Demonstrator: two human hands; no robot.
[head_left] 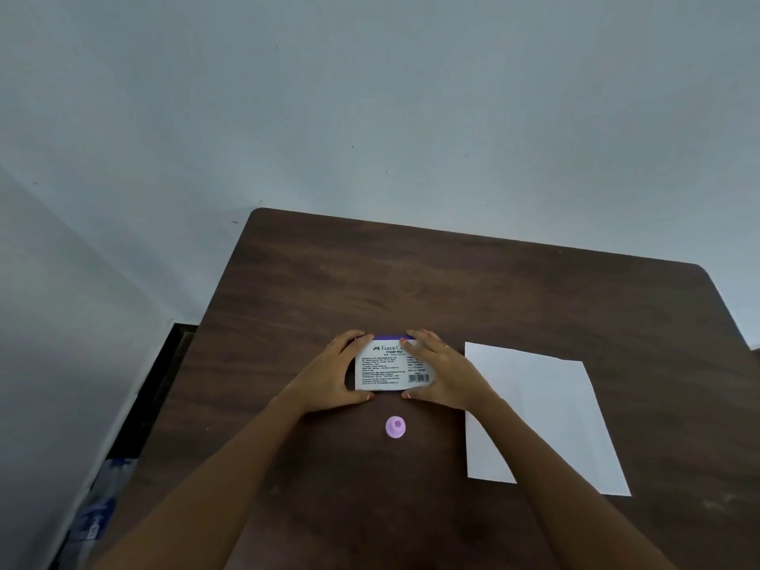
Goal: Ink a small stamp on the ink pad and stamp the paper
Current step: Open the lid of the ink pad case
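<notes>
A closed stamp pad case (388,370) with a white printed label and a purple far edge lies in the middle of the dark wooden table (452,273). My left hand (331,374) grips its left side, with fingers on the far edge and the thumb on the near edge. My right hand (446,370) holds its right side the same way. A small round pink stamp (395,427) stands on the table just in front of the case, touched by neither hand. A white sheet of paper (551,409) lies to the right, partly under my right forearm.
The table's far edge meets a pale wall. Its left edge drops to a dark floor gap, where a blue and white object (98,516) lies at the lower left.
</notes>
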